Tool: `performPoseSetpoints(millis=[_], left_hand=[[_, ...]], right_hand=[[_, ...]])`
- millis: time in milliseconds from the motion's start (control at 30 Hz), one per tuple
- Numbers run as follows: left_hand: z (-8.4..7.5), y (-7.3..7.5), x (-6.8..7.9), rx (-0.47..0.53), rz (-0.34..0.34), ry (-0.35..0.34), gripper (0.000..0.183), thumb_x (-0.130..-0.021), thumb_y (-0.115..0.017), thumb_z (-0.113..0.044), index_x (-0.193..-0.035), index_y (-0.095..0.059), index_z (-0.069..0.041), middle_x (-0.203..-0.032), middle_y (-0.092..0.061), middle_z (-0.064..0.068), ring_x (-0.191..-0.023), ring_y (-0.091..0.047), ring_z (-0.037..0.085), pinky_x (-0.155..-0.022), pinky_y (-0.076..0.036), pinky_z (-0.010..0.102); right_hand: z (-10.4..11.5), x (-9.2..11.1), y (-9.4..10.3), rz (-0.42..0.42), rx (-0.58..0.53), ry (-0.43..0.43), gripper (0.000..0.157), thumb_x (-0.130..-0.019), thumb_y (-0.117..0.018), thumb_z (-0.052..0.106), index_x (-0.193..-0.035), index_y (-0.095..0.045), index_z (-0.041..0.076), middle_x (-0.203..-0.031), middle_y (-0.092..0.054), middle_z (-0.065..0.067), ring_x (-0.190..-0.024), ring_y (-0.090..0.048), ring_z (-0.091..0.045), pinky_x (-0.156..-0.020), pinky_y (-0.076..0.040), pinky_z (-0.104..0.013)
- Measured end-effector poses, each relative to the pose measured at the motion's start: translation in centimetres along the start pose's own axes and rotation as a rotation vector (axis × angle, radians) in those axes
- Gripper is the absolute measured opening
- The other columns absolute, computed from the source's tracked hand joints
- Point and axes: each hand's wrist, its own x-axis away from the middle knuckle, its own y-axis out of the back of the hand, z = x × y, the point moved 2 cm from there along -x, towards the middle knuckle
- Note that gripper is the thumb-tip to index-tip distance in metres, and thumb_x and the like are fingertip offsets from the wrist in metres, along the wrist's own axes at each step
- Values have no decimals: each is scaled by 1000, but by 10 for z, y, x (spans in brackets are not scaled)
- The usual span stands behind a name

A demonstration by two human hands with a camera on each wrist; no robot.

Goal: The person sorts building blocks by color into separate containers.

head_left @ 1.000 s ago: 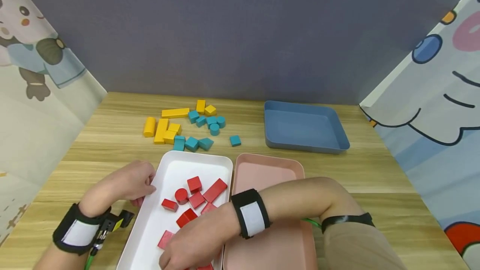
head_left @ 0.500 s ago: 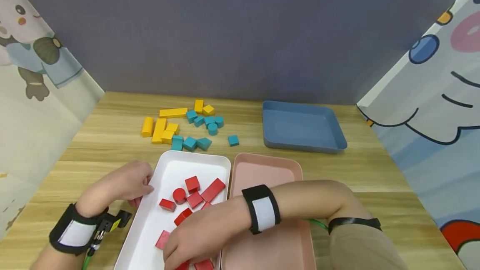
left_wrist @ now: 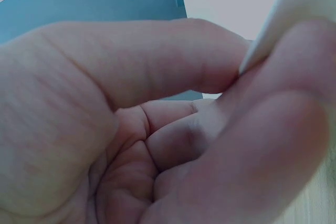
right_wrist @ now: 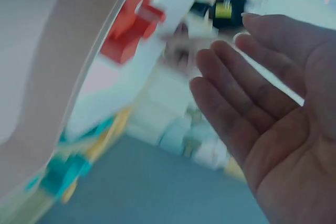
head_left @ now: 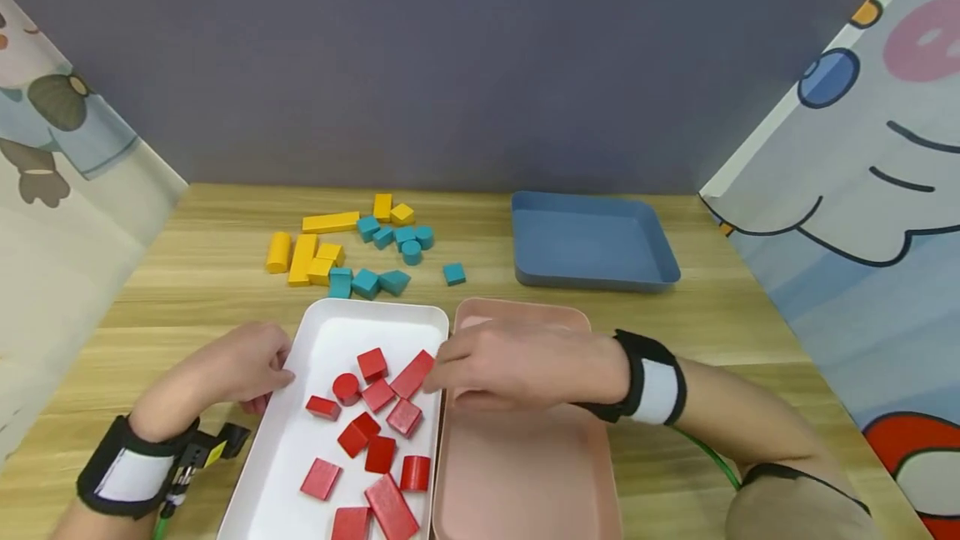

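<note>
My left hand (head_left: 243, 365) is at the left side of the white tray (head_left: 375, 319). In the left wrist view, its thumb and index finger (left_wrist: 157, 56) pinch the tray's rim (left_wrist: 270, 22). Several red blocks (head_left: 378, 394) of different shapes lie spread inside this tray. Over the far part of the pink tray (head_left: 525, 473), my right hand (head_left: 517, 365) hovers, its fingertips near the wall between the two trays. The right wrist view shows the right hand's fingers (right_wrist: 236, 87) loosely extended with nothing in them; the red blocks there are blurred.
Behind the white tray stand several yellow blocks (head_left: 303, 258) and several teal blocks (head_left: 366, 283). One teal block (head_left: 453, 273) lies apart, to their right. A blue tray (head_left: 592, 280) is at the back right, before the dark grey partition (head_left: 450, 65).
My right hand has risen from the near red blocks and moved away and to the right, over the pink tray, uncovering more blocks. The left hand stays at the rim. The head view has shifted slightly.
</note>
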Motion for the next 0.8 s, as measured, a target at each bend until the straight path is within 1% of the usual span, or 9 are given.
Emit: performPoseSetpoints(millis=[67, 200, 233, 267, 333, 433, 533, 667, 800], left_hand=[[1, 0, 1, -6, -2, 5, 9, -84, -67, -9, -79, -61, -5, -55, -56, 3, -44, -55, 15, -46, -51, 27], [2, -3, 3, -9, 2, 26, 9, -84, -68, -10, -80, -61, -5, -56, -56, 4, -45, -55, 15, -46, -51, 27], [2, -3, 3, -10, 3, 27, 9, -84, -68, -10, -80, -62, -5, -56, -56, 4, -45, -55, 15, -47, -51, 27], [2, -4, 4, -10, 3, 27, 9, -84, -68, -10, -80, -62, -4, -56, -56, 4, -45, -55, 15, -46, -51, 27], [3, -5, 4, -16, -1, 21, 9, -84, -67, -10, -81, -61, -4, -55, -56, 3, -45, -55, 15, -46, -50, 27], [5, -5, 5, -14, -5, 17, 10, -85, -66, -11, -81, -60, -4, -54, -55, 3, -45, -55, 15, -46, -49, 27], [7, -3, 5, -24, -1, 11, 14, -86, -66, -15, -77, -60, -6, -54, -55, 2, -45, -54, 15, -46, -49, 28], [10, 3, 5, -40, -2, -18, 22, -87, -66, -26, -74, -62, -8, -57, -57, 0, -48, -55, 14, -47, -48, 28], [10, 15, 3, -75, -72, -67, 25, -87, -66, -32, -80, -64, -8, -59, -57, -2, -50, -53, 12, -47, -45, 26]], right_hand=[[-10, 20, 1, -78, -16, -85, 22, -93, -60, 27, -112, -65, 18, -105, -67, 8, -98, -58, -3, -85, -46, -16], [-28, 63, -9, -197, -158, -299, 14, -92, -62, 19, -104, -65, 14, -97, -67, 4, -82, -60, -2, -69, -49, -14], [-31, 73, -13, -217, -187, -361, 12, -91, -62, 18, -102, -64, 14, -91, -67, 5, -73, -57, 1, -64, -48, -14], [-34, 83, -16, -234, -199, -425, 10, -91, -63, 18, -99, -64, 14, -82, -64, 8, -67, -53, 2, -61, -47, -15], [-39, 102, -24, -252, -213, -552, 6, -91, -63, 20, -94, -62, 15, -74, -59, 11, -60, -48, 4, -55, -44, -15], [-44, 124, -36, -250, -222, -710, 10, -90, -64, 22, -86, -57, 17, -64, -51, 14, -52, -40, 4, -50, -38, -17], [-47, 139, -49, -254, -232, -817, 16, -90, -64, 23, -79, -54, 19, -61, -48, 14, -50, -38, 3, -48, -36, -18], [-48, 149, -64, -258, -264, -910, 22, -89, -66, 27, -75, -52, 19, -55, -44, 13, -47, -38, 0, -46, -34, -19], [-48, 151, -76, -251, -335, -981, 23, -90, -64, 29, -77, -51, 16, -49, -44, 12, -42, -41, -2, -44, -34, -21]])
